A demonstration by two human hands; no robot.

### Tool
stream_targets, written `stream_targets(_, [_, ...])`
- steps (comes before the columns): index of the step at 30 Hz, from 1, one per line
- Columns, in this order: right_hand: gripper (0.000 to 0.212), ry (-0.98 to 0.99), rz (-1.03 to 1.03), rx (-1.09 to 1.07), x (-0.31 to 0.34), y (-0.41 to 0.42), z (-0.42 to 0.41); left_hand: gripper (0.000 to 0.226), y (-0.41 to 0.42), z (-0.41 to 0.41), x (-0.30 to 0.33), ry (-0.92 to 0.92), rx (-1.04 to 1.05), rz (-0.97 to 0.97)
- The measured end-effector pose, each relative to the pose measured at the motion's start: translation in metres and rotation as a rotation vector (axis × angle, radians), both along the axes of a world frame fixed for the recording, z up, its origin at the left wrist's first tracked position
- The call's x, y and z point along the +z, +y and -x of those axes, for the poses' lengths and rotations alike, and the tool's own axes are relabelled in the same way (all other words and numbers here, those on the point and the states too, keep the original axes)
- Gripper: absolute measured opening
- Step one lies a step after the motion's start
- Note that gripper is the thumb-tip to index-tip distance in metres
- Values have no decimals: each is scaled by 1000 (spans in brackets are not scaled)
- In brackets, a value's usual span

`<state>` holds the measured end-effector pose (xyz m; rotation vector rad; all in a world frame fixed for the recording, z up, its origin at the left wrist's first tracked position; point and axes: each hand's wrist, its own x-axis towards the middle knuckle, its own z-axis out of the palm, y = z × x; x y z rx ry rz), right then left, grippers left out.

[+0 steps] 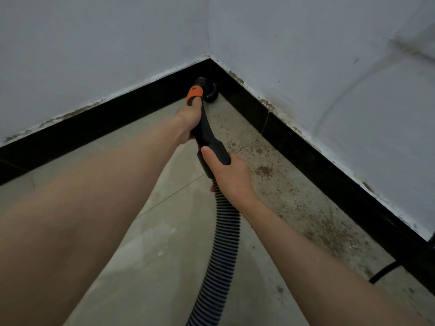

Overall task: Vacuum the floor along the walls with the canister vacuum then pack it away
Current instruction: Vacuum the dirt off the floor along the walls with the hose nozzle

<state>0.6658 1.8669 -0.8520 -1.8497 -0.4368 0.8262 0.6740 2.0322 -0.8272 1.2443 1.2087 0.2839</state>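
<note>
Grey-white walls [306, 55] meet in a corner, edged at the bottom by a glossy black skirting [294, 137] whose top line is chipped and stained. Beneath lies a pale concrete-look tiled floor [164, 231], smooth on the left-hand side of the grip and mottled with brown specks and blotches on the right-hand side, thickest along the skirting.

Both bare hands hold the vacuum's black plastic handle [207, 135], a curved, matte tube. The left hand [188, 121] wraps its fingers round the forward part, just behind an orange collar [194, 95]. The right hand [226, 172] grips the rear end, thumb lying along the top, where the handle joins the ribbed hose [223, 243]. That hose, dark and corrugated, curves from under the right hand down to the bottom edge of the view.

Ahead of the left hand, past the orange collar, a round black nozzle [209, 94] sits right in the corner, at the foot of the skirting. Whether it touches the floor cannot be told.

Open floor lies behind and to the left of the grip; on the right the skirting runs close by. Well behind the right hand, a thin black cable [383, 271] lies on the floor beside the skirting.
</note>
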Motion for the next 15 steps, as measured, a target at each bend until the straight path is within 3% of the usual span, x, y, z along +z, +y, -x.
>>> stream_targets(3, [40,59,-42,-32,0,6,1,38,6,-4,1,-22,-4,-41])
stream_targets(9, [44,209,-99,-88,0,5,1,47,2,-9,-1,-30,-127,-25])
stream_targets(15, [51,281,-123,-70,1,2,8,44,0,0,1,-26,-118,-60])
